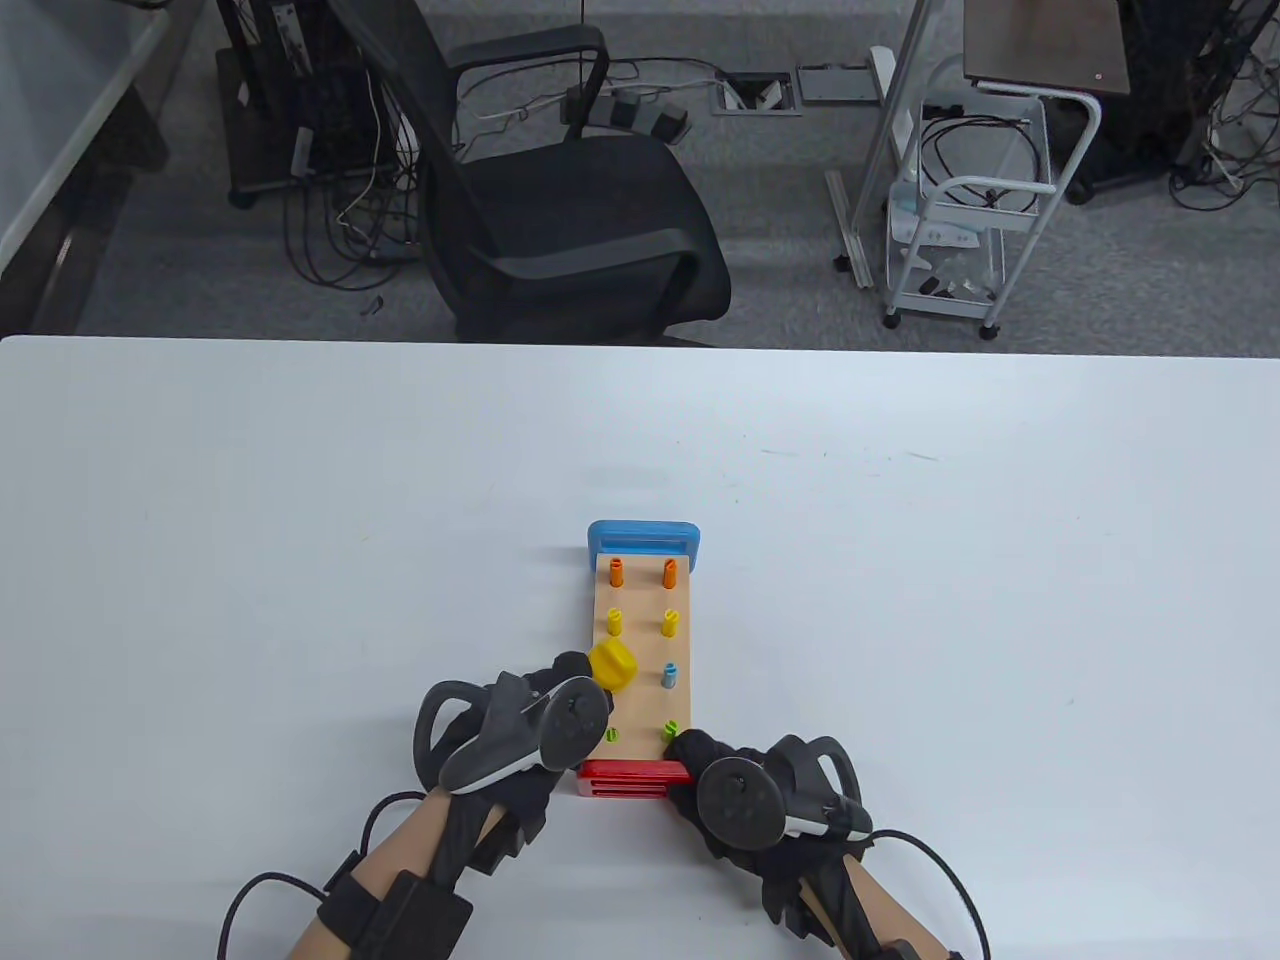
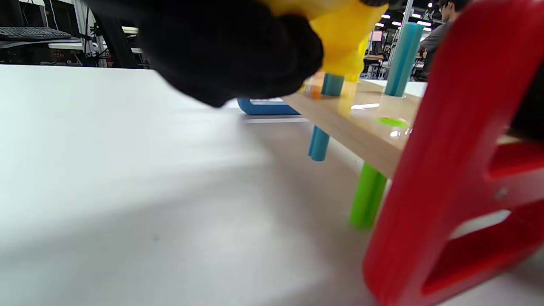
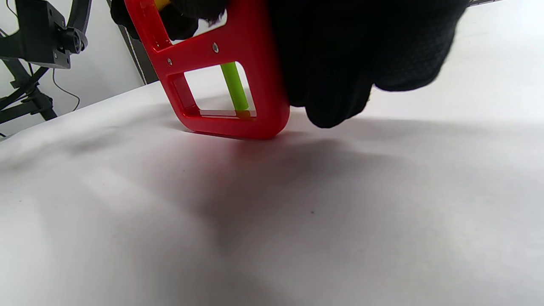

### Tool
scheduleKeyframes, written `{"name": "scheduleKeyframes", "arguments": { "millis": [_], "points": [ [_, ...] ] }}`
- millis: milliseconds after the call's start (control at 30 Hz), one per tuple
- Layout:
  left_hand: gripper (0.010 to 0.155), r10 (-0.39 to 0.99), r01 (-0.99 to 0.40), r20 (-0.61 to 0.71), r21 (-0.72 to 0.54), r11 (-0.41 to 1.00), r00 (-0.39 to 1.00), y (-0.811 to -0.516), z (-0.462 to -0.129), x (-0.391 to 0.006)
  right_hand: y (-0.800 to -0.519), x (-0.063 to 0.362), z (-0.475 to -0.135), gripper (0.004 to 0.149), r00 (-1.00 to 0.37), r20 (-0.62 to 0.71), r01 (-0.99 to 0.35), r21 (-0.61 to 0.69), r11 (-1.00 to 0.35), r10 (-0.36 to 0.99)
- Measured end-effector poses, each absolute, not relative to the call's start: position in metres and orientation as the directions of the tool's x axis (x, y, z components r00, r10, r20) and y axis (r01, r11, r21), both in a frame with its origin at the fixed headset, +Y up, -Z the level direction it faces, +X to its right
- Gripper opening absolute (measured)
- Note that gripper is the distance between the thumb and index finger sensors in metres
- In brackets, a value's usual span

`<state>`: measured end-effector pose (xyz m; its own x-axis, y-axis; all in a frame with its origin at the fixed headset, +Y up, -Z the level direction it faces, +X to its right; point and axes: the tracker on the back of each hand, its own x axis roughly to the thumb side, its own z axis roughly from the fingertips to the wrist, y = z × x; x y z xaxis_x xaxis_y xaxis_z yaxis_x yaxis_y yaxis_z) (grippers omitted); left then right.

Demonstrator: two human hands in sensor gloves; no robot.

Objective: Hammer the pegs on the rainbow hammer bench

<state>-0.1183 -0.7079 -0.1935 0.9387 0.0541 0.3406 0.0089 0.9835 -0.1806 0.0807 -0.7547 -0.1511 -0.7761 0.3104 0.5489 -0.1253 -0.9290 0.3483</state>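
You gripped the yellow hammer [image 1: 613, 667] left-handed, steadying the bench [image 1: 642, 660] right-handed; green pegs [image 1: 612, 735] were sunk, six remained.

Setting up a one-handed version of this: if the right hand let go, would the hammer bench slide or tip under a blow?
Probably slide before tipping. The hammer bench stands on flat red and blue end frames, low and wide, on a smooth white table. It looks light, so the right hand gripping the red end likely matters.
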Motion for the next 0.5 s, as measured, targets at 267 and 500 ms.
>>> {"name": "scheduleKeyframes", "arguments": {
  "millis": [267,500],
  "points": [
    [0.066,0.297,-0.309,0.346,-0.022,0.951,0.890,-0.667,-0.188,-0.127,-0.755,0.081,-0.151,0.051,-0.774,0.550,-0.127,0.350,-0.928,0.313],
    [0.065,0.004,0.083,0.341,-0.242,0.967,0.940,-0.706,-0.197,-0.115,-0.755,0.081,-0.152,0.051,-0.774,0.550,-0.127,0.351,-0.928,0.314]
  ]
}}
